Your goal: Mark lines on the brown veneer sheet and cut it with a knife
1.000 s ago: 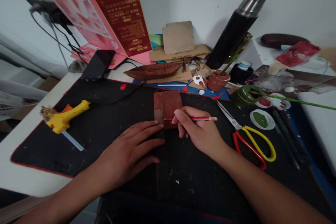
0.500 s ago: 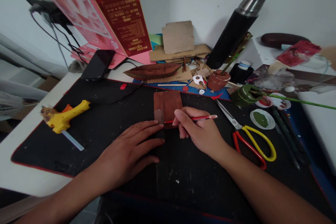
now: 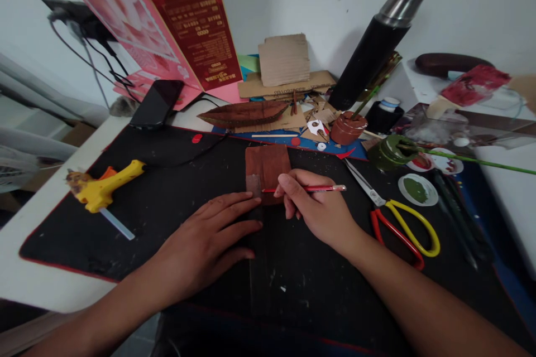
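A brown rectangular piece (image 3: 268, 160) lies flat on the black mat (image 3: 167, 201). Across its left part runs a clear ruler (image 3: 253, 183), hard to see further down against the mat. My left hand (image 3: 213, 234) lies flat with fingers spread, its fingertips on the ruler. A red pencil (image 3: 320, 188) is gripped in my right hand (image 3: 310, 203), its tip at the ruler's right edge on the brown piece.
Scissors (image 3: 383, 203) lie right of my right hand, near paint jars (image 3: 389, 153). A yellow glue gun (image 3: 104, 187) is at the left. Behind are a brown boat-shaped piece (image 3: 243, 114), cardboard (image 3: 285, 61), a phone (image 3: 157, 103) and a black flask (image 3: 371, 53).
My right hand and the pencil tip have moved very slightly up along the ruler's edge. My left hand stays in place.
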The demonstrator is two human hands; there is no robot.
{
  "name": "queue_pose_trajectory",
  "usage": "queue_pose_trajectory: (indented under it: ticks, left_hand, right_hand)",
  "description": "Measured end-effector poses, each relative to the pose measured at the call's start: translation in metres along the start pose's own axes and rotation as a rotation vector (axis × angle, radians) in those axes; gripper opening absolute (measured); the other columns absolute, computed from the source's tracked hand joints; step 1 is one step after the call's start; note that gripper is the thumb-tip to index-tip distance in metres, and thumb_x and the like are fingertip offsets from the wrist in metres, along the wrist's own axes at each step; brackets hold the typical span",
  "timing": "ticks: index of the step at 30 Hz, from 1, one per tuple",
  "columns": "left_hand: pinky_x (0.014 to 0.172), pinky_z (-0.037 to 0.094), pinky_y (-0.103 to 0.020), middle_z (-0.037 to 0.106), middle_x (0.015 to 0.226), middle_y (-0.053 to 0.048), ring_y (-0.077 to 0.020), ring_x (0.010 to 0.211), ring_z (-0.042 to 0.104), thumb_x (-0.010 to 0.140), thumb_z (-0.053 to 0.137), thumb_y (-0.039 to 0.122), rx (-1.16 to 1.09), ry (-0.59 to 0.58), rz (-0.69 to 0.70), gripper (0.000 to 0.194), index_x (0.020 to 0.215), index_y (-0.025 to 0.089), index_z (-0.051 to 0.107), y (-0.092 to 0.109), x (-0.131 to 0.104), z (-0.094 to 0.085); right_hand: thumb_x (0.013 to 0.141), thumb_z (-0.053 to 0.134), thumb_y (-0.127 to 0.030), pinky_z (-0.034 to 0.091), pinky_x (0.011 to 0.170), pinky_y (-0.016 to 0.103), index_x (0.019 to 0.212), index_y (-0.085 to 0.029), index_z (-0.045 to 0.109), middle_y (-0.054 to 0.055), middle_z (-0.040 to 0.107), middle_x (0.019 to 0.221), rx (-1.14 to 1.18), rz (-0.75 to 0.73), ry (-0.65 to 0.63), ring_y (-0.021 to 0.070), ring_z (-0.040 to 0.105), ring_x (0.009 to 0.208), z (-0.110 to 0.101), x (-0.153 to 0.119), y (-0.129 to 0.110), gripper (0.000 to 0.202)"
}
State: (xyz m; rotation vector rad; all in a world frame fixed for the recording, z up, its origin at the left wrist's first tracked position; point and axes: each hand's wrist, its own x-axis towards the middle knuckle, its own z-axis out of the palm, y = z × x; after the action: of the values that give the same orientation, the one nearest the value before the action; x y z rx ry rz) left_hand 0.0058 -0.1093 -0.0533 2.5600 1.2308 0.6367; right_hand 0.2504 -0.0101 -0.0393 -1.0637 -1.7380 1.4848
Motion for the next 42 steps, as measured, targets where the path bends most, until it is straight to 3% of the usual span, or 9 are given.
queue_pose_trajectory:
  ticks: [42]
  left_hand:
    - [0.122,0.052,-0.053,0.063,0.159,-0.011,-0.0303,0.152,0.054,0.11,0.064,0.039,-0.022,-0.005,-0.02,0.032,0.137,0.023,0.069,-0.0006,-0.0016,0.0016]
  right_hand:
    - [0.11,0.058,-0.053,0.043,0.057,0.029,0.082,-0.022,0.071,-0.005,0.061,0.055,0.015,-0.005,-0.001,0.0128,0.056,0.053,0.0007,0.0002,-0.0017,0.043]
